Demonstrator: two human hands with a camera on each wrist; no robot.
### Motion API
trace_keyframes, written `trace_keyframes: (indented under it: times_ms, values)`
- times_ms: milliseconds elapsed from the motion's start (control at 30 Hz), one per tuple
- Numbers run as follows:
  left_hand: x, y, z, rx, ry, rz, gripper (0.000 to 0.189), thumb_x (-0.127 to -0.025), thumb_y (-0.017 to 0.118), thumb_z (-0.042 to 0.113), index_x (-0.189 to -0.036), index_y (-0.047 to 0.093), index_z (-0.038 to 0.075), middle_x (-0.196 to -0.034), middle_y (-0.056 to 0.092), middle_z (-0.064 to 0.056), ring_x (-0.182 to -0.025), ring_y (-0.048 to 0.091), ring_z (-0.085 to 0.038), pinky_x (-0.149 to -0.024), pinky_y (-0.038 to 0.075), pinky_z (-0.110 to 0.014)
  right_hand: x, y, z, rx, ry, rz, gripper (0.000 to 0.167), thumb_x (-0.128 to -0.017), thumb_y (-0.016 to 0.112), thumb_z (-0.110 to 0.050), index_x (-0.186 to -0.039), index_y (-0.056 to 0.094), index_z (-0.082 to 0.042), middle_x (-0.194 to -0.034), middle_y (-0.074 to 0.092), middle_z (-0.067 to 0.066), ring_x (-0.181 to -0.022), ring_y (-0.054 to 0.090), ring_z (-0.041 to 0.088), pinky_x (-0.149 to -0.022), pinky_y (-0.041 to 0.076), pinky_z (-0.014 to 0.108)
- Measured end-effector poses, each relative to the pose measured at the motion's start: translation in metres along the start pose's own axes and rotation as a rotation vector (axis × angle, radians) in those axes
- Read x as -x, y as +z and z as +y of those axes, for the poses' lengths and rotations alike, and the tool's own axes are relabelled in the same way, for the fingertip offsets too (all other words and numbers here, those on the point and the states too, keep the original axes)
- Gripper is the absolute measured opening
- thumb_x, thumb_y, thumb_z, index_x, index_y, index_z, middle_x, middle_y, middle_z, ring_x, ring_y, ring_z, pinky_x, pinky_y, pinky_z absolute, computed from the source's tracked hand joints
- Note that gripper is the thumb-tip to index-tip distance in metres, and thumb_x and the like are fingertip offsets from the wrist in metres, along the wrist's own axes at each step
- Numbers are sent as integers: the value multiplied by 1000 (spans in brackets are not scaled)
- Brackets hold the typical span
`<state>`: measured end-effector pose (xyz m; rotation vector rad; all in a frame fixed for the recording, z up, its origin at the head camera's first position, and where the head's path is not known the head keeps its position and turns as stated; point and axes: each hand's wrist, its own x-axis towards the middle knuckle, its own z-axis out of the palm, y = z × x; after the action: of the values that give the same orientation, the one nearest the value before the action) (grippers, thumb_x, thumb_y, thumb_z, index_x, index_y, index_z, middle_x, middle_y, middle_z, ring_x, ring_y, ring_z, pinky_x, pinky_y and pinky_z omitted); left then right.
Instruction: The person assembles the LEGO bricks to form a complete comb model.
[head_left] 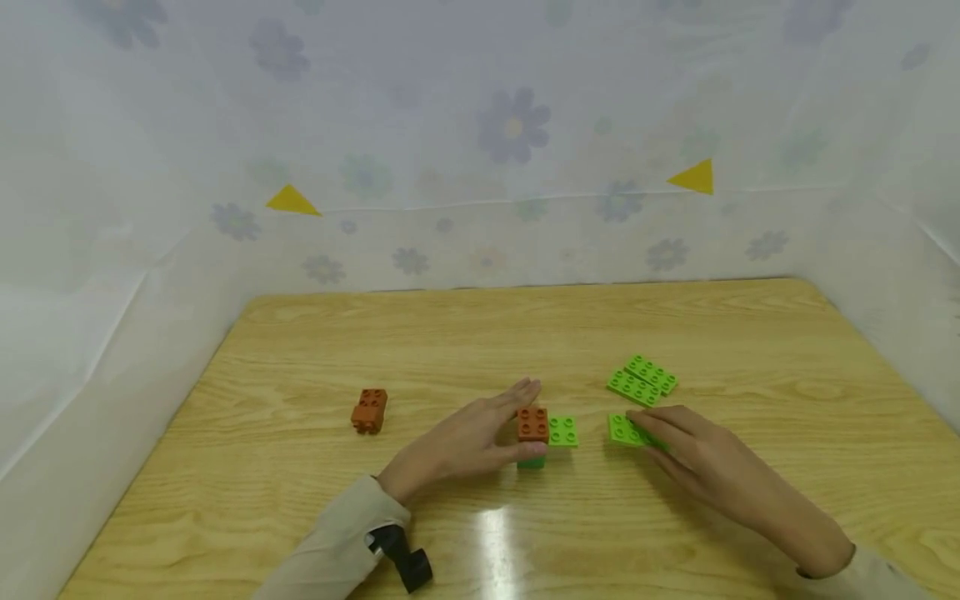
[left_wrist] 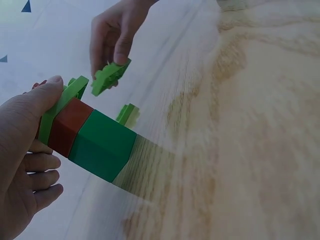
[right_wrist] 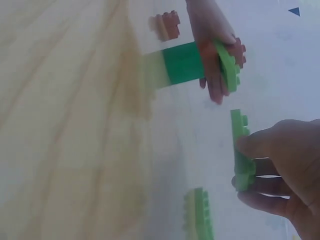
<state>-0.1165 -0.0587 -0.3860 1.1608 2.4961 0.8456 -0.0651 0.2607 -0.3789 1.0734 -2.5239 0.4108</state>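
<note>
My left hand [head_left: 465, 437] grips a toy brick stack that stands upright on the table, thumb on the near side and fingers behind. At its base is a dark green block [left_wrist: 102, 145], with a reddish-brown brick [left_wrist: 71, 127] above it. A light green plate [head_left: 562, 431] juts out to the right over that brick, and another brown brick [head_left: 532, 422] tops the stack. To the right, my right hand [head_left: 712, 471] pinches a loose light green studded plate [right_wrist: 237, 125] between thumb and fingers. This plate is held above the table, apart from the stack.
Two light green plates [head_left: 633, 387] lie side by side on the wooden table [head_left: 465, 333], beyond my right hand. Some reddish-brown bricks [head_left: 369, 411] sit at the left. A flower-patterned white sheet [head_left: 450, 150] encloses the table's back and sides.
</note>
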Motion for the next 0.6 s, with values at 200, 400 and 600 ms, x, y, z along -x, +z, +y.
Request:
trace_keyframes:
  times_ms: [200, 400, 600]
  values:
    - [0, 1, 0, -1, -4, -1, 83, -95, 40, 63, -155, 14, 11, -161, 12, -7, -145, 13, -15, -117, 21, -39, -24, -1, -12, -32, -109, 140, 55, -105, 34, -42, -122, 64, 1, -111, 65, 5, -92, 64, 16, -74, 52, 20]
    - [-2, 2, -1, -12, 2, -3, 82, -96, 41, 61, -155, 16, 9, -160, 14, -9, -145, 16, -17, -116, 23, -39, -40, 0, -24, -62, -139, 160, 53, -105, 36, -40, -121, 64, 3, -112, 65, 9, -96, 64, 20, -76, 53, 26]
    - [-2, 1, 0, -16, 0, -1, 83, -96, 42, 60, -155, 15, 9, -159, 16, -10, -144, 21, -20, -116, 25, -38, -53, 6, -33, -116, -138, 135, 51, -104, 39, -39, -125, 62, 2, -115, 64, 9, -101, 63, 22, -80, 53, 27]
